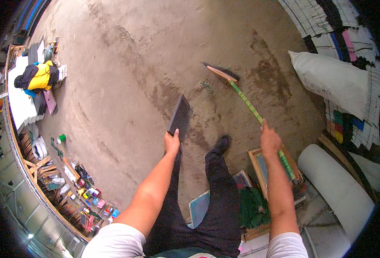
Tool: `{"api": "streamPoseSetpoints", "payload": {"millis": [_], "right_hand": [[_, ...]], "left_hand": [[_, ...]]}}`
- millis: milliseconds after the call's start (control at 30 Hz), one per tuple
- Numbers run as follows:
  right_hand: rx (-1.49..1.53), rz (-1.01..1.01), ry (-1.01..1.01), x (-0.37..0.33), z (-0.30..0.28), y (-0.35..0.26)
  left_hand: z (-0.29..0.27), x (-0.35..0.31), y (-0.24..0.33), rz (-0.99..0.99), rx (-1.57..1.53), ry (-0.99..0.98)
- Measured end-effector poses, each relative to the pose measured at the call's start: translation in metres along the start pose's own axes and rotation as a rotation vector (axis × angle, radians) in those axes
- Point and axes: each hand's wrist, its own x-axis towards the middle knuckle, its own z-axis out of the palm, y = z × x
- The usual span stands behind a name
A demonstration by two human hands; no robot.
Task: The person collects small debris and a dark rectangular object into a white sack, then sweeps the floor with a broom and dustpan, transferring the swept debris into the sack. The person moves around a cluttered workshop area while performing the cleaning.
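Note:
My left hand [171, 142] is closed on the near end of a dark flat board [180, 114], held tilted above the concrete floor. In my right hand [270, 139] is a broom, gripped by its green and yellow striped handle [246, 101]. The handle's near end passes under my right forearm. At its far end, the wooden broom head [221, 74] with dark bristles is at the floor. A small patch of greenish debris [205, 84] lies between the broom head and the board.
Wooden frames [258, 165], a dark green cloth [253, 208] and a large pale roll [327, 176] crowd my right side. A white sack [327, 81] leans by stacked bundles. At left are a green can [61, 138], several bottles [96, 201] and a person in yellow [41, 79].

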Motion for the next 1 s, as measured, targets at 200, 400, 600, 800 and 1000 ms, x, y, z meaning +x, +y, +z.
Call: {"api": "streamPoseSetpoints", "payload": {"millis": [200, 400, 600, 800, 1000], "right_hand": [[-0.272, -0.076, 0.220, 0.068, -0.013, -0.031], [-0.407, -0.209, 0.428, 0.140, 0.019, -0.096], [-0.560, -0.265, 0.528, 0.205, 0.032, -0.125], [-0.535, -0.331, 0.422, 0.187, 0.021, -0.128], [-0.556, -0.280, 0.391, 0.147, 0.058, -0.149]], "left_hand": [[0.035, 0.041, -0.029, -0.189, -0.250, -0.145], [0.093, 0.082, -0.062, -0.251, -0.417, -0.143], [0.159, 0.127, -0.141, -0.117, -0.571, 0.066], [0.177, 0.142, -0.182, -0.068, -0.698, 0.312], [0.179, 0.161, -0.217, -0.052, -0.611, 0.321]]}}
